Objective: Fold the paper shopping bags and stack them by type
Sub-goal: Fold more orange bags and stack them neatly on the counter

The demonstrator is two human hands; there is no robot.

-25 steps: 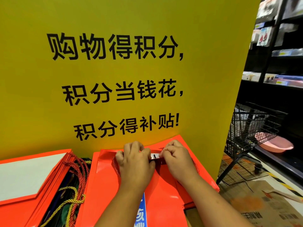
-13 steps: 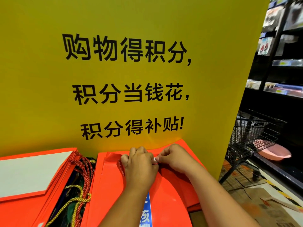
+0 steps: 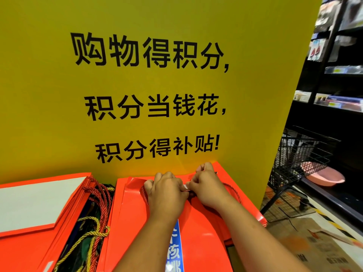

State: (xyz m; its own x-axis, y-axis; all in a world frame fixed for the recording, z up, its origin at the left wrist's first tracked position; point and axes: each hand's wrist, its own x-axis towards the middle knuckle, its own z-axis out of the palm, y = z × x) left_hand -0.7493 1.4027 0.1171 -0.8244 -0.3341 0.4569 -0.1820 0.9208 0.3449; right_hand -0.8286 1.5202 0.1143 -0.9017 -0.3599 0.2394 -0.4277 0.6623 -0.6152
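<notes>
An orange-red paper shopping bag (image 3: 129, 222) lies flat in front of me, with a blue printed strip (image 3: 174, 250) down its middle and a red cord handle (image 3: 144, 194) at its top. My left hand (image 3: 167, 190) and my right hand (image 3: 208, 186) meet at the bag's top edge, fingers curled. Between them they pinch a small white tag (image 3: 186, 186) attached there. To the left lies a stack of flat orange-red bags (image 3: 29, 236) with a white panel on top.
A tall yellow sign board (image 3: 137, 85) with black characters stands right behind the bags. Red, yellow and green cord handles (image 3: 94, 218) hang between the two stacks. A black wire cart (image 3: 302, 154) and a pink basin (image 3: 324, 176) stand right, under dark shelves; flattened cardboard (image 3: 306, 248) covers the floor.
Both hands have stayed together on the white tag at the bag's top edge. The right hand's fingers have crept a little farther up over the edge. My view has drifted slightly.
</notes>
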